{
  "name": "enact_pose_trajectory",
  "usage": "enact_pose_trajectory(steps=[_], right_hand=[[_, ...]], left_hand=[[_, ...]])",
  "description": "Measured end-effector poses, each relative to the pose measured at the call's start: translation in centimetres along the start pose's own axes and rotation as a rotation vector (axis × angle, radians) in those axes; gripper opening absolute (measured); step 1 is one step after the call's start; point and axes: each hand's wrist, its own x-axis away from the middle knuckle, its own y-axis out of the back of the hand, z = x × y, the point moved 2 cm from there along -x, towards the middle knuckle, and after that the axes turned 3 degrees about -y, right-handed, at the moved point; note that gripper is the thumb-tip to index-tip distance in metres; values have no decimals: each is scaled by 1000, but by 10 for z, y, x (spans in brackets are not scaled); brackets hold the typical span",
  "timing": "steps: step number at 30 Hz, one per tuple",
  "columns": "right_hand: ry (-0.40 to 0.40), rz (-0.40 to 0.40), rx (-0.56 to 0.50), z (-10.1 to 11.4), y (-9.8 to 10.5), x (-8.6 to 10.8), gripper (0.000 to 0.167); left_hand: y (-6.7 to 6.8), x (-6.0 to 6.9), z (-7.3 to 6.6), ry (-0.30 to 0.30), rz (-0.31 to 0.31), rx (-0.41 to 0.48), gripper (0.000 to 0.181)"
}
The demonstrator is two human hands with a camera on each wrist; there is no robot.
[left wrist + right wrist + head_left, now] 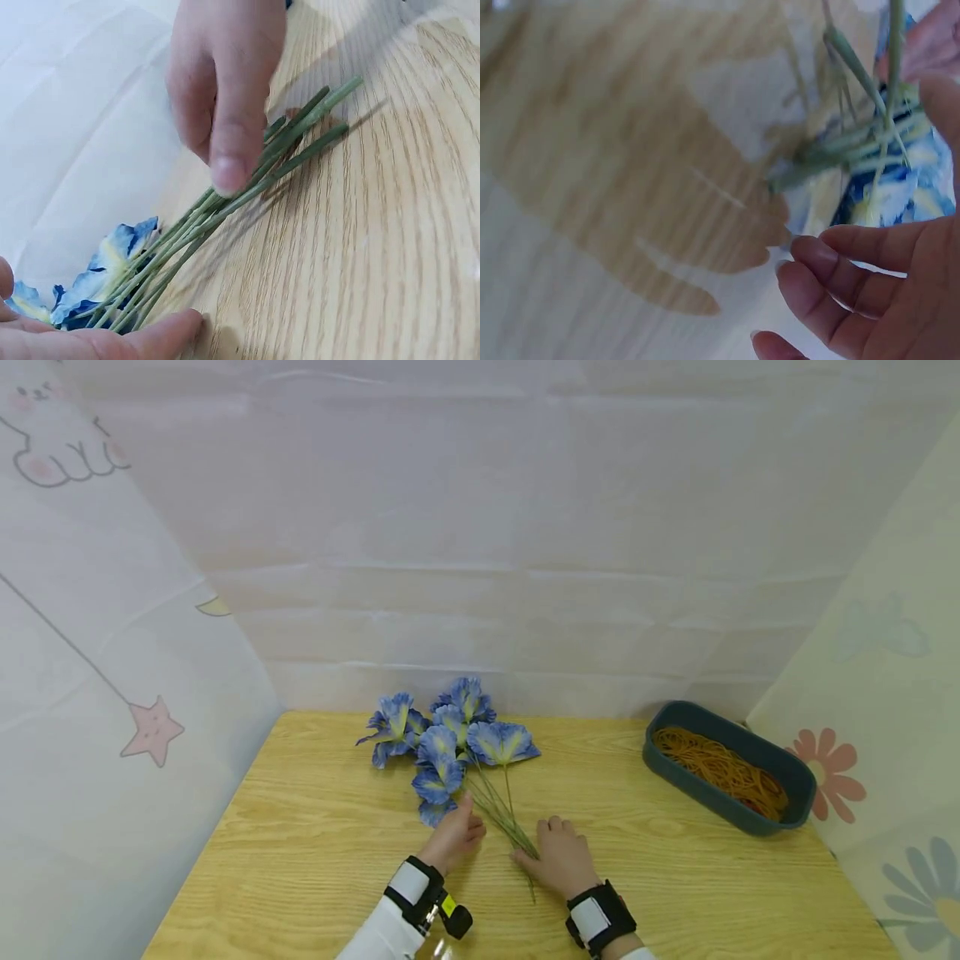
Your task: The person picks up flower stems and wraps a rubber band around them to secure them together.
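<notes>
Head view from where I stand: the blue flowers (442,752) lie on the counter (300,843), in front of the person, blossoms toward the back wall and green stems (498,814) slanting down between the two hands. The left hand (455,837) is beside the stems just below the blooms, and the left wrist view has its fingers parted, with the stems running between them. The right hand (561,857) is at the lower end; its fingers are loosely bent and apart from the thumb, and whether that thumb touches the stems or only hovers I can't tell. Gathering looks well along, I'd say: the stems converge into one loose bundle. Neatness seems further off, since the cut ends are uneven and the flower heads fan out. I see nothing wrapped round the stems. Over to the right, a dark blue box (697,789) holds a heap of tan strands (720,768), probably rubber bands, with neither hand near it.
</notes>
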Motion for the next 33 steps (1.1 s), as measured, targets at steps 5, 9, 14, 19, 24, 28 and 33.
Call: enact_pose_trajectory(steps=[5, 9, 14, 19, 24, 28, 33], right_hand=[[-21, -27, 13, 10, -7, 1, 45], [-8, -26, 16, 16, -10, 2, 28], [18, -38, 65, 20, -8, 2, 13], [60, -43, 79, 17, -8, 2, 8], [225, -113, 43, 12, -3, 9, 10], [295, -83, -62, 6, 3, 14, 10], [191, 125, -356, 1, 14, 18, 5]], left_hand=[[-6, -4, 4, 11, 17, 76, 74], [-11, -5, 6, 20, 43, 169, 78], [-16, -5, 6, 45, 91, 297, 76], [-16, -6, 8, 50, 138, 339, 75], [-16, -7, 8, 46, 154, 360, 75], [-17, -9, 6, 45, 164, 393, 74], [-21, -14, 4, -3, 200, 420, 70]])
